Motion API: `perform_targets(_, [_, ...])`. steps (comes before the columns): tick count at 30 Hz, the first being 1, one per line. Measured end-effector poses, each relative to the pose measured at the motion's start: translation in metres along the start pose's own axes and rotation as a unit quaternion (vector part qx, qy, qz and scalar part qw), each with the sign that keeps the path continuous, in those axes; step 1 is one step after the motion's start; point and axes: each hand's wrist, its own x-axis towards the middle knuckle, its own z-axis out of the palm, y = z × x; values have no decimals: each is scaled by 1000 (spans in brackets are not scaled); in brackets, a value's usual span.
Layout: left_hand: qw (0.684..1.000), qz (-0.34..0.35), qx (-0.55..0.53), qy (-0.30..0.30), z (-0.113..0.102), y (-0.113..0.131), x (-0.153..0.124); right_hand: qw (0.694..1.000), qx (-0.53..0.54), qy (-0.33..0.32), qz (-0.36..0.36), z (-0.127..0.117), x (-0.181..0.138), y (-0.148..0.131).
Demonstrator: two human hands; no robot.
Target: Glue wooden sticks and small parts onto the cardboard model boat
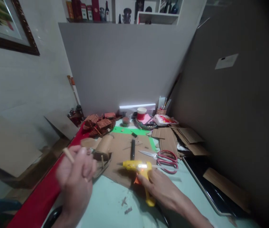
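My left hand (78, 175) is closed around a thin wooden stick (68, 155), whose pale end sticks out above the fingers; the hand is slightly blurred. My right hand (163, 190) grips a yellow glue gun (136, 165) with an orange trigger, its nozzle pointing left over a brown cardboard sheet (120, 147). A clear glue stick extends from the gun's back. Just beyond my left hand lies a curved cardboard piece (104, 146) above a dark, boat-like cardboard shape with a short upright peg (102, 161). My left hand partly hides that shape.
Red-handled scissors (166, 161) and a black-handled cutter (132, 149) lie beyond the glue gun. Cardboard scraps (169, 141) and a dark tablet-like panel (210, 186) fill the right side. Reddish-brown model pieces (99, 124) and a red-and-white cup (141, 113) stand at the back.
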Motion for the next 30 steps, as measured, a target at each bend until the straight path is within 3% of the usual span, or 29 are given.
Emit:
perform_targets(6, [972, -183, 72, -130, 1, -19, -26, 997, -76, -4, 15, -12, -2, -2])
perform_targets(9, [959, -226, 72, -156, 3, -21, -31, 997, 72, -9, -34, -22, -6, -16])
perform_targets(12, [947, -254, 77, -182, 4, -24, -34, 954, 290, -51, -63, -26, -10, -37])
perform_targets(14, [937, -268, 94, -205, 4, -25, -37, 931, 353, -61, -64, -24, -10, -46])
perform_targets(17, [922, -288, 124, -229, 5, -27, -39, 921, 379, -61, -60, -19, -8, -49])
perform_targets(25, [921, -308, 125, -204, 3, -27, -30, 888, 459, -4, -24, -14, -3, -31])
perform_targets(30, [932, -301, 104, -171, -3, -21, -27, 874, 485, -14, -4, -14, -4, -28])
